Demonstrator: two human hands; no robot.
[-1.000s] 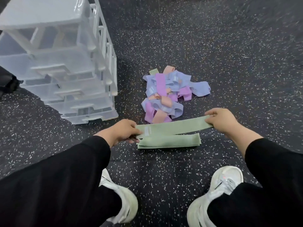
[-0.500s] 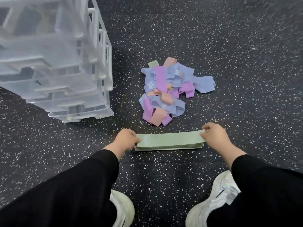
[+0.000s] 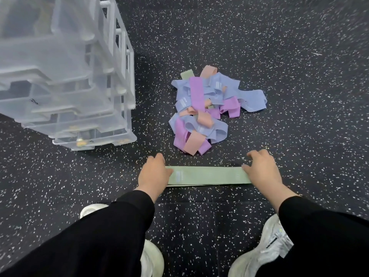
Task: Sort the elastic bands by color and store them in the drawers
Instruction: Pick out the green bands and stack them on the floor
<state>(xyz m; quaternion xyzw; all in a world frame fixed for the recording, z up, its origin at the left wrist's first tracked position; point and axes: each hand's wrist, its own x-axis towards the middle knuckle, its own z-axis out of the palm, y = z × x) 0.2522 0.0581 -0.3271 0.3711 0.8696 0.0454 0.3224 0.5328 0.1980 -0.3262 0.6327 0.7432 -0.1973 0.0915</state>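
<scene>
So compared to half a second back, the green band [image 3: 207, 175] isn't being pinched at the ends anymore, it's now lying flat on the speckled dark floor [image 3: 299, 76] in the lower middle of the frame, lined up on top of another green band whose edge just peeks out underneath along the bottom. A full second ago the top one was still held up at an angle above the lower one, so the two have been brought together into a neat stack. The left hand [image 3: 153, 174] now sits on the left end of the strip with the fingers bent down over it, and the right hand [image 3: 261, 170] is spread on the right end, fingers relaxed and pressing rather than gripping. The view has also swung a bit, so the clear plastic drawer unit [image 3: 79, 86] fills more of the upper left. Its drawers look closed; through the see-through walls I can only make out some small yellowish bits near the bottom front, too blurry to say what they are, and I can't tell if any bands are inside. The unsorted pile [image 3: 205, 110] of blue, purple and peach bands, with one green end poking out at the top, sits in the centre, just above the green stack and to the right of the drawers, same spot as before. White sneakers [image 3: 265, 254] and black sleeves [image 3: 99, 236] at the bottom.
</scene>
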